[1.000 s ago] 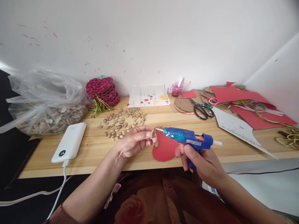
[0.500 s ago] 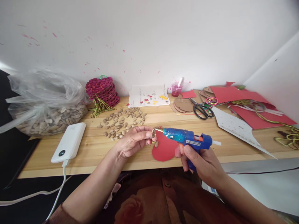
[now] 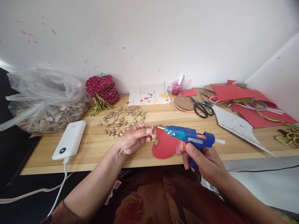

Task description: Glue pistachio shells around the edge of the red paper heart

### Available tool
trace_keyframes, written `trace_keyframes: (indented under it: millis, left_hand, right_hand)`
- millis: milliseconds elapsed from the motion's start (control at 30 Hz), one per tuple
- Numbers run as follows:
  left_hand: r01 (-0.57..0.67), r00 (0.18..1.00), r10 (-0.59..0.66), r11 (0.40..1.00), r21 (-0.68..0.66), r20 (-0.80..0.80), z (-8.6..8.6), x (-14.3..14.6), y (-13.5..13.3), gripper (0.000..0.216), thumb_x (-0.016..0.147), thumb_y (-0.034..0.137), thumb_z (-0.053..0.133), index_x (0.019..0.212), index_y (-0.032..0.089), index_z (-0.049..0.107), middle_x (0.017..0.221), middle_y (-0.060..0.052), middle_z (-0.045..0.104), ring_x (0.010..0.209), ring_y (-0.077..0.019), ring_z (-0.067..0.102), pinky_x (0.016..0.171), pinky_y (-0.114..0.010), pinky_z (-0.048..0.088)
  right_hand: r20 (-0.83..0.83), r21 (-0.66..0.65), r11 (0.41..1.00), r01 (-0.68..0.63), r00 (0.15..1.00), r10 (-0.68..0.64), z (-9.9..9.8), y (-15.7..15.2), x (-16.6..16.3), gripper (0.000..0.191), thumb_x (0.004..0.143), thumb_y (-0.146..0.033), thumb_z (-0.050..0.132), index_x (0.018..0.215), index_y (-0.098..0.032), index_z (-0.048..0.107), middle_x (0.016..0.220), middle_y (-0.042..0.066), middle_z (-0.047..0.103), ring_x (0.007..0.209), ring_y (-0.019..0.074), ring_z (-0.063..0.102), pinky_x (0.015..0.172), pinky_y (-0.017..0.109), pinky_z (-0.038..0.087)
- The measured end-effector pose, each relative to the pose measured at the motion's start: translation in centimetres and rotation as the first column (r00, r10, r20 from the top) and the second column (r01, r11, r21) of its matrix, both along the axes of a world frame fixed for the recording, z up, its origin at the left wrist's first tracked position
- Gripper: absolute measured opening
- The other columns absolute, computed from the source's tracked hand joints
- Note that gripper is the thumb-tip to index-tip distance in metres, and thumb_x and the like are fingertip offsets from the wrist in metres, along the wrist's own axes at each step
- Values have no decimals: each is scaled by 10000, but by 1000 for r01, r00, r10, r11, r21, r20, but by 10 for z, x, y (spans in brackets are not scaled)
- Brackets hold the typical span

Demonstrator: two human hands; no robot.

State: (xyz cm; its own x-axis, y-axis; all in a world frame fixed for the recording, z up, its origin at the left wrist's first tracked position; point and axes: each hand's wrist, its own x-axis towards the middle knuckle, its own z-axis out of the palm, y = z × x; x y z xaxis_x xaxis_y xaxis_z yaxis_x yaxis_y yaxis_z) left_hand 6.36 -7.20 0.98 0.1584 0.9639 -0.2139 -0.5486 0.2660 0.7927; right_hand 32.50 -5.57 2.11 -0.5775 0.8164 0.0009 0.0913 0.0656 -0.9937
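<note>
My left hand (image 3: pixel 137 137) pinches a small brown nutshell (image 3: pixel 153 130) between thumb and fingertips. In my right hand (image 3: pixel 201 157) is a blue hot glue gun (image 3: pixel 184 133), with fingers around its handle and one at the orange trigger. Its nozzle points left at the nutshell; whether they touch I cannot tell. A white glue stick (image 3: pixel 220 141) sticks out of the gun's back end. Under the gun and my fingers, a red paper heart (image 3: pixel 164 147) lies near the table's front edge, with another nutshell (image 3: pixel 156 142) at its left side. Loose tan nutshells (image 3: pixel 121 119) are spread behind my left hand.
On the left stand a clear plastic bag (image 3: pixel 53 109) of shells, a white power bank (image 3: pixel 70 140) with its cable, and stacked magenta hearts (image 3: pixel 102 88). Behind are a written paper sheet (image 3: pixel 137 91) and a pink cup (image 3: pixel 177 88). Scissors (image 3: pixel 203 109) and red paper (image 3: pixel 263 116) lie right.
The glue gun has shifted slightly right, its nozzle drawing back a little from the nutshell. The whole view has moved slightly. My left hand keeps its pinch.
</note>
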Motion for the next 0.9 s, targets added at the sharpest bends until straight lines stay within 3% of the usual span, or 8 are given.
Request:
trace_keyframes:
  millis: [200,533,900]
  left_hand:
    - [-24,999,24,999,-26,31,-3,1,1,312,651,284,963,838,116,778,755,-69,748,692,-123,667,629,-191,505]
    - [-71,997,72,996,-52,24,0,2,1,337,600,266,988,796,98,772,719,-54,731,640,-115,660,592,-187,525]
    - [-53,999,52,998,-33,-16,-1,1,2,318,626,300,975,802,119,782,765,-67,752,636,-94,628,609,-178,521]
  right_hand:
    - [32,5,998,-69,997,69,1,-6,5,394,1037,-534,501,914,-196,664,616,11,620,533,131,553,458,244,423]
    - [28,61,997,-57,998,55,-3,-7,5,379,1029,-523,520,867,-206,650,634,9,625,581,154,599,550,292,452]
    - [53,68,997,-45,998,42,0,-7,4,395,1021,-537,526,872,-191,646,659,5,626,548,137,594,538,287,460]
